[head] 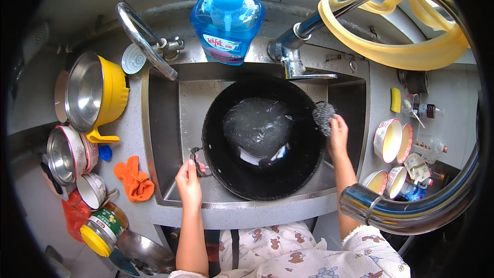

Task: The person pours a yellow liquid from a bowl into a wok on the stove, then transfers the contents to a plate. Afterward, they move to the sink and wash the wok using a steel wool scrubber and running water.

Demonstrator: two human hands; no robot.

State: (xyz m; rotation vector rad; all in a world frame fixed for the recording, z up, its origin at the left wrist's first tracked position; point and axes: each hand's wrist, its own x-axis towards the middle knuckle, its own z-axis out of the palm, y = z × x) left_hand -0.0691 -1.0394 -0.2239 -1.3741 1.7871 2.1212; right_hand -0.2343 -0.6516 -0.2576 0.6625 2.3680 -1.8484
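A large black wok [231, 173] sits in the stainless steel sink [160, 123], with some water [256, 127] in its bottom. My left hand [191, 177] grips the wok's loop handle [196, 161] on the left side. Between the fingers of my right hand [338, 135] is a grey wire scouring pad [323, 117], held at the wok's right rim. The wok's right handle is mostly hidden near the pad.
Behind the sink are a blue detergent pump bottle [227, 27] and faucets [293, 50]. A curved metal pipe [409, 216] looms at right. Bowls [388, 139] and a yellow sponge [395, 99] lie right; a yellow pot [110, 92], an orange cloth [135, 181] and a jar [104, 227] left.
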